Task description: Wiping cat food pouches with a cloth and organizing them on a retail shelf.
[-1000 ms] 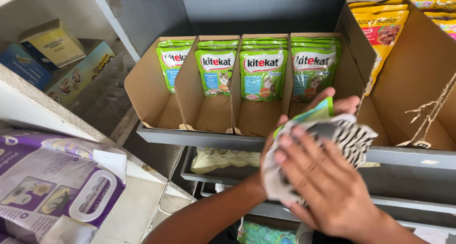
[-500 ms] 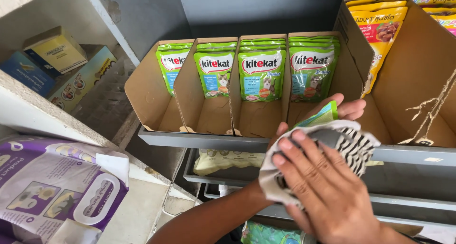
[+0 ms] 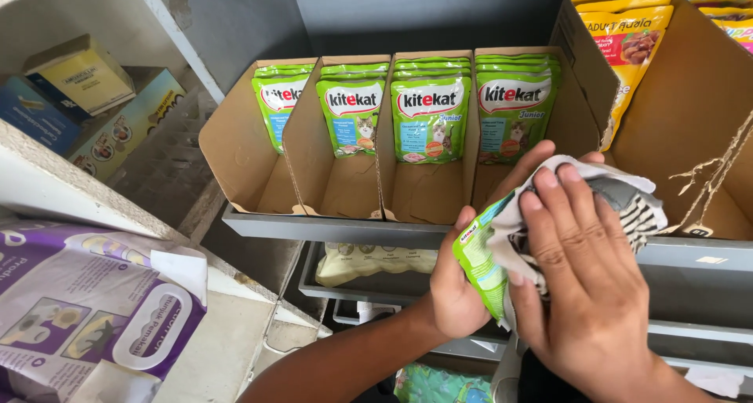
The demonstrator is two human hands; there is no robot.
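My left hand [image 3: 455, 293] grips a green pet-food pouch [image 3: 480, 258] from below and behind, in front of the shelf. My right hand [image 3: 584, 285] presses a grey and white striped cloth [image 3: 620, 199] flat against the pouch's face, covering most of it. Behind both hands, cardboard display boxes [image 3: 243, 164] stand on a grey metal shelf [image 3: 329, 229], each holding a row of upright green pouches [image 3: 430, 109].
A bigger cardboard box with yellow pouches [image 3: 627, 42] stands at the right. Lower grey shelves hold a pale bag [image 3: 369, 262]. At the left are a white shelf with small cartons [image 3: 78, 81] and a large purple and white bag [image 3: 86, 309].
Both hands with the pouch and cloth have shifted slightly lower and closer to me. More of the pouch's green edge shows at the left of the cloth.
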